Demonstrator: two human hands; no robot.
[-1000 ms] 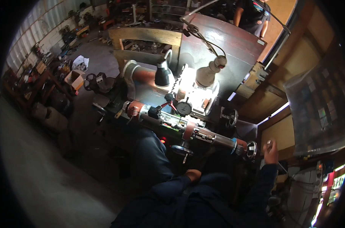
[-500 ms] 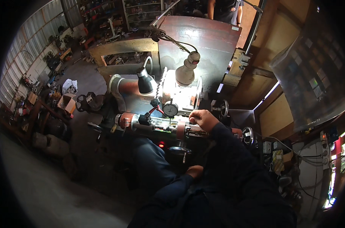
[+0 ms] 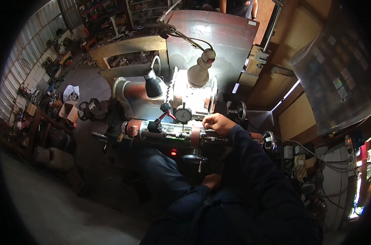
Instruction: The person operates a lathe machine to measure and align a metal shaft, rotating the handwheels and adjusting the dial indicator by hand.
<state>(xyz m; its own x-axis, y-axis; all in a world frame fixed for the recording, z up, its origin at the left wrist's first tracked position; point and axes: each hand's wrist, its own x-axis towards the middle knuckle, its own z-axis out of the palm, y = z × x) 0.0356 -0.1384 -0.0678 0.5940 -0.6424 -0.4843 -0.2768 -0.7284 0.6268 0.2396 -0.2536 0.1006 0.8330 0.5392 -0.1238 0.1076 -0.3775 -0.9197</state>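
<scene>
My right hand (image 3: 219, 124) is over the right part of a cylindrical grinder's work spindle, its fingers curled together. Whatever they pinch, if anything, cannot be made out. Just left of the fingertips is a reddish-brown ring-shaped part (image 3: 195, 136) on the machine. A round dial gauge (image 3: 183, 114) stands upright left of the hand, its thin stem pointing down at the work. It hangs from a red-jointed arm on a black block base (image 3: 154, 126). Low in front of my body, my left hand (image 3: 212, 181) rests by my leg; its fingers are hidden in shadow.
Two lamps, a black one (image 3: 154, 85) and a pale one (image 3: 199, 73), hang over the bright wheel area. Handwheels (image 3: 268, 141) stick out along the machine's front. A red light (image 3: 173, 153) glows below. Behind the metal panel (image 3: 212, 36) a person (image 3: 239, 8) stands.
My right hand stays by the spindle, its fingertips slightly higher off the work and still curled. The view has shifted slightly. My left hand stays low by my leg.
</scene>
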